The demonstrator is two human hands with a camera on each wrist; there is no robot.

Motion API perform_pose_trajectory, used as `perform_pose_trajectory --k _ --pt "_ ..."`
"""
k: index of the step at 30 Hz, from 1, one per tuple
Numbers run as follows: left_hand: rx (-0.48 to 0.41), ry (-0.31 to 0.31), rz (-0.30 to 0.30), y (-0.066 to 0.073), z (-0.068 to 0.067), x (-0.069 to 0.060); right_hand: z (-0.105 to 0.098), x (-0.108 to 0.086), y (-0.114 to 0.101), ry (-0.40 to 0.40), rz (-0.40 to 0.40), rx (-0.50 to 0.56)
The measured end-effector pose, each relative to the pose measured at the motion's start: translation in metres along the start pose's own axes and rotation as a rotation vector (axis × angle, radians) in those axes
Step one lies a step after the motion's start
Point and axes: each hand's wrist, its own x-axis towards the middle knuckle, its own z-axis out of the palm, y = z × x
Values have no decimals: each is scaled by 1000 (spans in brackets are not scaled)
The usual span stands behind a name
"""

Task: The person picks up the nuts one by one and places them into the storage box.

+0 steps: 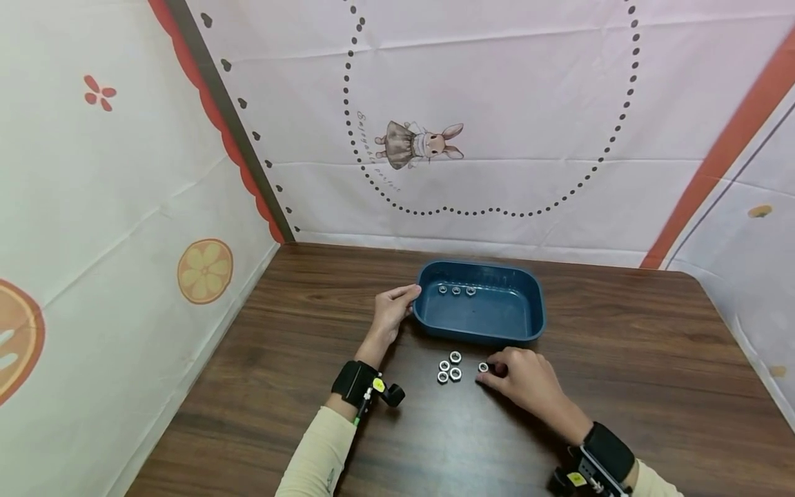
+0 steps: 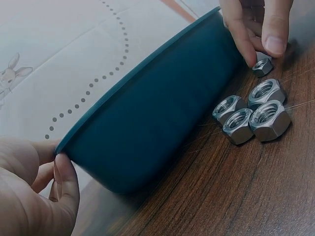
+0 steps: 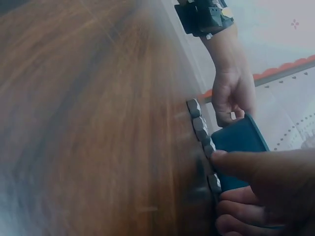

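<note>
The left hand pinches the left rim of a blue tray between thumb and fingers; the left wrist view shows this hand on the tray's corner. Three metal nuts lie inside, near the tray's back left. In front of the tray, the right hand has its thumb and a finger at either side of a single nut, low at the table. Several larger-looking nuts stand grouped just left of it. The right wrist view shows the right hand partly hiding the tray.
The wooden table runs back to a patterned cloth wall, with another cloth wall along the left. Each wrist wears a black band with a camera, the left band beside the table area in front of the tray.
</note>
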Motion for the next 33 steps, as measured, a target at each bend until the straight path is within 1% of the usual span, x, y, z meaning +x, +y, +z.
perform_pose_trajectory --k 9,13,17,19,21,24,26,28,30,33 --pt "3 -2 4 0 1 -1 7 2 -2 47 7 -20" --pt "7 -2 5 1 1 0 6 1 -2 49 9 -12" --pt "6 -5 -3 1 0 0 -5 -1 -2 25 -8 47" --pt "7 -9 -1 1 1 -1 -16 -1 -2 9 -39 102" --pt "10 -15 1 1 0 -1 -29 2 0 -16 -91 170" --pt "5 -19 0 0 1 -2 -50 14 7 -59 -200 260" --pt "3 -20 -3 0 0 -1 -63 29 15 -87 -286 293" --pt "-3 -17 -1 0 0 -1 -75 47 23 -112 -357 299" --pt "-2 -16 3 1 0 -1 -85 66 30 -135 -406 295" --pt "-3 -13 6 1 0 -2 -94 96 41 -185 -427 290"
